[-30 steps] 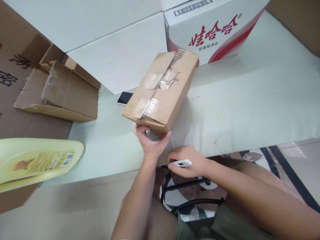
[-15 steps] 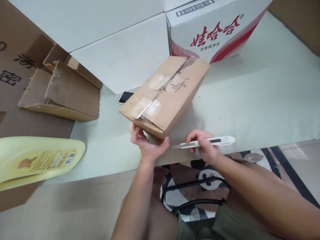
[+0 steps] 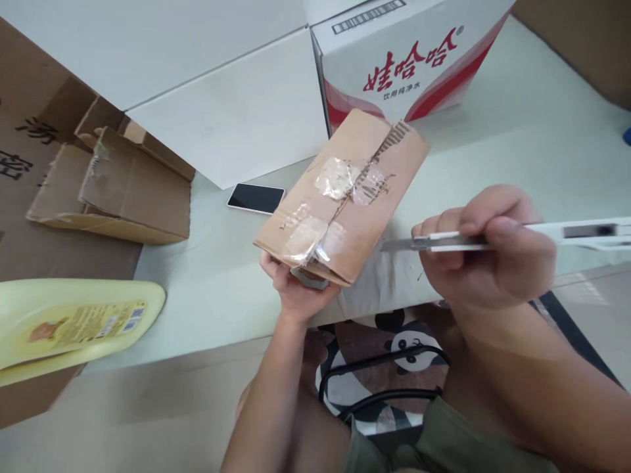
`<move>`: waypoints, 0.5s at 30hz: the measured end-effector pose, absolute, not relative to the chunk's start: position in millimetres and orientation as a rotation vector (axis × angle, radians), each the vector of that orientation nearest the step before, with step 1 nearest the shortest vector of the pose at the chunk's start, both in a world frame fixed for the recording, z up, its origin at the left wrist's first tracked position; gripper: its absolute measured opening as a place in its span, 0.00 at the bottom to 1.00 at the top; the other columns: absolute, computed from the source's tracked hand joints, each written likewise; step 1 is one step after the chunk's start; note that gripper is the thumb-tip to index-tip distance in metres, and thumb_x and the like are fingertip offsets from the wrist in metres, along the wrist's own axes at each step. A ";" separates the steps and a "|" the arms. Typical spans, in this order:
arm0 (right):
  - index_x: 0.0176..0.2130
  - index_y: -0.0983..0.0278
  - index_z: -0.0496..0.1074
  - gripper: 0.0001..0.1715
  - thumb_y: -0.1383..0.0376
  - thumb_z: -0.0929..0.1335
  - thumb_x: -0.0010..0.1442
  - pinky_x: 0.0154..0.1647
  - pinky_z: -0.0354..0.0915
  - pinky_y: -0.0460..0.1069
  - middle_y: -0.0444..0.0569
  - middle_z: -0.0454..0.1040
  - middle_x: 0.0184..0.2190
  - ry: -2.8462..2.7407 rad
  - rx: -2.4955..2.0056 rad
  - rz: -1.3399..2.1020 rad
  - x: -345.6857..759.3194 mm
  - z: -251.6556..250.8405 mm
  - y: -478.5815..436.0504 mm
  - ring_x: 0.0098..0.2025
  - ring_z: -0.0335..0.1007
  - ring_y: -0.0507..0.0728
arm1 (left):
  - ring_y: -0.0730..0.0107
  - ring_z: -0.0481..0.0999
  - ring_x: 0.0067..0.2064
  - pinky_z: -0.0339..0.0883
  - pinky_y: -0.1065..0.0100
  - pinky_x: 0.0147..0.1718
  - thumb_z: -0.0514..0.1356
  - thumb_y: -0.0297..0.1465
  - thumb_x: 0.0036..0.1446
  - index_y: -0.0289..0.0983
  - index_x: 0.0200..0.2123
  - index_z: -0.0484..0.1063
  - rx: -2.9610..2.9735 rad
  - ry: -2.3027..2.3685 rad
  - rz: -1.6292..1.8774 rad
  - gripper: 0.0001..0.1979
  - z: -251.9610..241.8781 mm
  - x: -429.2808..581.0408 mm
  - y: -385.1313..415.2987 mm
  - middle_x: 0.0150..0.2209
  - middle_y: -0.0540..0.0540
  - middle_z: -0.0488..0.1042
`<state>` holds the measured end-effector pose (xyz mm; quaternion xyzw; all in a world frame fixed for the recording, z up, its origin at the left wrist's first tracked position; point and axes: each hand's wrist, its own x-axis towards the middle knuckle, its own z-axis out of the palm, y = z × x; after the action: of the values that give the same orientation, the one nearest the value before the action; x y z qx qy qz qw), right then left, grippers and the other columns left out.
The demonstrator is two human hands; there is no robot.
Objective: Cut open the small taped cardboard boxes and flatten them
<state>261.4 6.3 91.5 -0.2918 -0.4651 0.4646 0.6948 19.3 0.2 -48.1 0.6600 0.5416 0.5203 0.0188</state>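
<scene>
A brown cardboard box, sealed with clear tape along its top seam, is tilted up at its near end over the pale table. My left hand grips the box's near lower edge from underneath. My right hand is closed round a white utility knife, raised to the right of the box. The knife's metal blade points left toward the box side and stands a little apart from it.
A black phone lies flat on the table behind the box. A white and red printed carton and plain white boxes stand at the back. An opened brown carton sits left. A yellow plastic item lies at the near left.
My right hand has risen from the table edge with the knife and turned its blade toward the box. My left hand has tilted the box's near end upward.
</scene>
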 end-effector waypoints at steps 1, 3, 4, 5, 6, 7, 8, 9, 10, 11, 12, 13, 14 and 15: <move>0.30 0.56 0.68 0.11 0.56 0.73 0.58 0.15 0.55 0.48 0.35 0.64 0.13 -1.045 -0.652 1.028 261.7 97.2 5.4 0.12 0.54 0.50 | 0.44 0.60 0.65 0.64 0.46 0.56 0.79 0.45 0.23 0.45 0.56 0.51 2.032 1.693 1.592 0.58 -49.4 19.6 -0.1 0.56 0.38 0.55; 0.35 0.55 0.71 0.09 0.58 0.73 0.58 0.17 0.58 0.48 0.36 0.70 0.18 -1.100 -0.652 1.049 261.0 104.4 2.5 0.16 0.60 0.51 | 0.44 0.60 0.64 0.65 0.46 0.56 0.79 0.44 0.23 0.45 0.54 0.53 2.069 1.670 1.572 0.56 -49.7 20.6 -0.4 0.56 0.39 0.56; 0.36 0.56 0.71 0.08 0.59 0.73 0.59 0.19 0.60 0.48 0.38 0.71 0.21 -1.151 -0.670 1.067 260.2 105.9 0.5 0.18 0.64 0.51 | 0.44 0.60 0.64 0.65 0.47 0.55 0.79 0.44 0.23 0.46 0.54 0.53 2.109 1.643 1.581 0.55 -48.4 21.4 -0.4 0.55 0.40 0.56; 0.37 0.57 0.72 0.07 0.59 0.73 0.60 0.20 0.61 0.48 0.39 0.72 0.23 -1.211 -0.704 1.072 259.1 106.2 -1.6 0.20 0.66 0.51 | 0.44 0.60 0.64 0.64 0.47 0.55 0.79 0.43 0.24 0.46 0.53 0.53 2.153 1.615 1.600 0.54 -46.3 22.5 -0.3 0.55 0.41 0.55; 0.36 0.58 0.72 0.06 0.60 0.72 0.61 0.21 0.61 0.48 0.40 0.73 0.24 -1.267 -0.755 1.057 257.9 105.6 -3.9 0.22 0.67 0.52 | 0.45 0.60 0.64 0.64 0.47 0.55 0.79 0.43 0.24 0.47 0.53 0.53 2.199 1.591 1.623 0.53 -43.4 23.8 -0.2 0.55 0.41 0.55; 0.36 0.58 0.72 0.05 0.61 0.72 0.61 0.22 0.61 0.48 0.41 0.72 0.24 -1.309 -0.817 1.022 256.6 104.4 -6.2 0.23 0.67 0.52 | 0.45 0.61 0.63 0.63 0.46 0.55 0.79 0.42 0.25 0.47 0.53 0.53 2.245 1.573 1.649 0.53 -39.9 25.1 -0.2 0.55 0.41 0.55; 0.35 0.58 0.72 0.05 0.61 0.71 0.62 0.22 0.61 0.48 0.41 0.72 0.24 -1.333 -0.879 0.983 255.2 103.0 -8.4 0.23 0.67 0.52 | 0.45 0.61 0.63 0.63 0.46 0.56 0.79 0.41 0.25 0.48 0.53 0.53 2.290 1.563 1.675 0.52 -36.2 26.5 -0.1 0.56 0.41 0.55; 0.35 0.58 0.71 0.05 0.60 0.71 0.62 0.22 0.61 0.49 0.41 0.71 0.24 -1.339 -0.926 0.946 253.8 101.6 -10.5 0.23 0.67 0.52 | 0.45 0.62 0.63 0.62 0.45 0.56 0.78 0.39 0.25 0.49 0.53 0.53 2.332 1.559 1.698 0.53 -32.5 27.8 0.0 0.56 0.42 0.54; 0.35 0.58 0.71 0.06 0.60 0.71 0.63 0.22 0.62 0.49 0.41 0.71 0.24 -1.333 -0.958 0.909 252.2 100.4 -12.3 0.23 0.67 0.52 | 0.45 0.62 0.62 0.62 0.45 0.56 0.78 0.39 0.25 0.50 0.53 0.52 2.368 1.561 1.717 0.53 -28.9 28.9 0.1 0.56 0.42 0.54; 0.35 0.58 0.71 0.06 0.60 0.70 0.63 0.22 0.62 0.49 0.41 0.71 0.23 -1.317 -0.985 0.870 250.5 99.6 -13.8 0.23 0.66 0.52 | 0.45 0.63 0.61 0.61 0.45 0.56 0.78 0.38 0.24 0.51 0.54 0.52 2.396 1.557 1.739 0.54 -25.5 29.9 0.2 0.56 0.42 0.54; 0.34 0.58 0.71 0.06 0.60 0.70 0.63 0.22 0.62 0.49 0.41 0.70 0.23 -1.301 -1.011 0.829 248.6 99.2 -14.9 0.22 0.66 0.52 | 0.46 0.63 0.60 0.62 0.45 0.55 0.78 0.38 0.23 0.52 0.54 0.51 2.416 1.544 1.762 0.55 -22.5 30.7 0.2 0.57 0.42 0.54; 0.34 0.58 0.71 0.06 0.60 0.71 0.63 0.22 0.62 0.50 0.41 0.70 0.23 -1.285 -1.037 0.784 246.7 99.1 -15.8 0.22 0.65 0.52 | 0.46 0.63 0.60 0.62 0.46 0.55 0.78 0.38 0.23 0.52 0.54 0.51 2.426 1.525 1.782 0.56 -19.7 31.3 0.3 0.58 0.42 0.53; 0.33 0.58 0.71 0.06 0.61 0.71 0.62 0.22 0.62 0.50 0.41 0.70 0.23 -1.268 -1.063 0.732 244.7 99.4 -16.4 0.22 0.65 0.52 | 0.46 0.63 0.61 0.63 0.46 0.54 0.78 0.37 0.23 0.53 0.55 0.51 2.434 1.501 1.791 0.56 -17.3 31.8 0.2 0.59 0.41 0.52; 0.32 0.58 0.71 0.07 0.63 0.72 0.61 0.22 0.61 0.50 0.41 0.70 0.22 -1.250 -1.088 0.674 242.8 99.9 -16.7 0.21 0.64 0.52 | 0.45 0.62 0.61 0.63 0.46 0.55 0.78 0.36 0.23 0.53 0.55 0.52 2.443 1.475 1.797 0.55 -15.2 32.1 0.0 0.60 0.41 0.51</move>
<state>242.8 -16.7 99.9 -0.4742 -0.5451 0.2938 0.6258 32.1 0.0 -15.2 0.7197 0.4345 0.5292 -0.1152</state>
